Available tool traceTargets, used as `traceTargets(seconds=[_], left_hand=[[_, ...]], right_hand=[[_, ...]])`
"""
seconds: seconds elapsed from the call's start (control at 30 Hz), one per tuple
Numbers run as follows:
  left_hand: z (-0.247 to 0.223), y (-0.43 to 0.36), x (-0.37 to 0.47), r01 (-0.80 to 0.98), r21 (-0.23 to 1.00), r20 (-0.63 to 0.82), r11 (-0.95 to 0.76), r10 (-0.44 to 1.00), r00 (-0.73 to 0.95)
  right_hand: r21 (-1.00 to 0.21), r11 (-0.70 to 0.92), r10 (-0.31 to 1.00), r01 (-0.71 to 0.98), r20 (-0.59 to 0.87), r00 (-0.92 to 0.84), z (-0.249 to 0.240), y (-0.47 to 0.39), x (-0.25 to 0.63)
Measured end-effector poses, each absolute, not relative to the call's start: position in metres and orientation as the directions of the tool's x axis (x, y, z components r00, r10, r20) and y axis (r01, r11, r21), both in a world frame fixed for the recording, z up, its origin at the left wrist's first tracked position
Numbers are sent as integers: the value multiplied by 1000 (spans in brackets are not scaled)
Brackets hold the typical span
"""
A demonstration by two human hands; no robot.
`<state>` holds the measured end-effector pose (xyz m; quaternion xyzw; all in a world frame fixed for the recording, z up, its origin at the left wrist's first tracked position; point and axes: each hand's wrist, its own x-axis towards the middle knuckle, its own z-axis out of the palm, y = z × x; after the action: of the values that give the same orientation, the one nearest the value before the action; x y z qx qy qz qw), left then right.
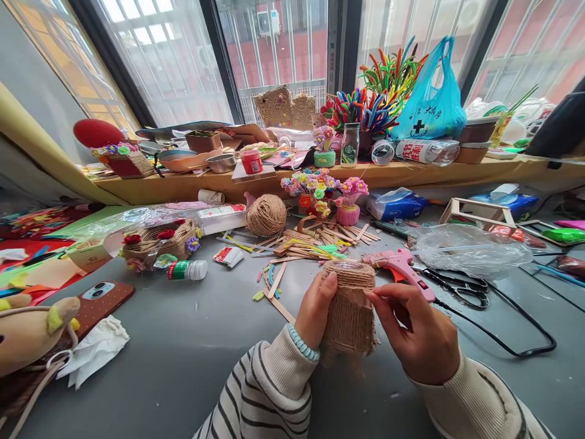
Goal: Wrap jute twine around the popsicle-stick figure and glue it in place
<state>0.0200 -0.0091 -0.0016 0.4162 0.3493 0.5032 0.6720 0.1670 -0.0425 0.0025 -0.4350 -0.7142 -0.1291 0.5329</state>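
Note:
A jar wrapped in brown jute twine (pixel 350 323) is held upright, slightly tilted, in front of me. My left hand (pixel 315 311) is closed around its left side, the thumb near the top rim. Between the upper and lower windings a bare band shows. At that band on the right side, my right hand (pixel 418 332) pinches what looks like a strand of the twine; the fingertips hide most of it. Just behind the jar lies a pink hot glue gun (pixel 402 268). Further back sits a ball of jute twine (pixel 265 214).
Wooden craft sticks (pixel 315 241) are scattered beyond the jar. Black scissors (pixel 461 286) and the glue gun's cable (pixel 512 350) lie right. Left are a small green-labelled bottle (pixel 187 270), a phone (pixel 103 299) and crumpled tissue (pixel 98 347). Pipe-cleaner flowers (pixel 351 195) stand near the sill.

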Motion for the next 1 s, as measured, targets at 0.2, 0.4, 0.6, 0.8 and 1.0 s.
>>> traceTargets(seconds=[0.2,0.4,0.6,0.8,1.0], left_hand=[[1,-9,21,-427,882,-81,198,958,276],[5,-10,22,-536,809,-62,243,941,334],[12,-12,26,-589,771,-41,243,941,335],[20,-11,27,-653,736,-18,181,969,248],[12,-9,23,-650,737,-22,187,967,253]], right_hand=[[-293,568,497,769,867,-37,2,-43,171],[-286,560,489,778,872,-31,4,-44,174],[-271,578,468,770,883,-41,5,-43,176],[-313,607,476,730,879,-19,8,-43,179],[-429,611,542,665,839,44,12,-49,177]])
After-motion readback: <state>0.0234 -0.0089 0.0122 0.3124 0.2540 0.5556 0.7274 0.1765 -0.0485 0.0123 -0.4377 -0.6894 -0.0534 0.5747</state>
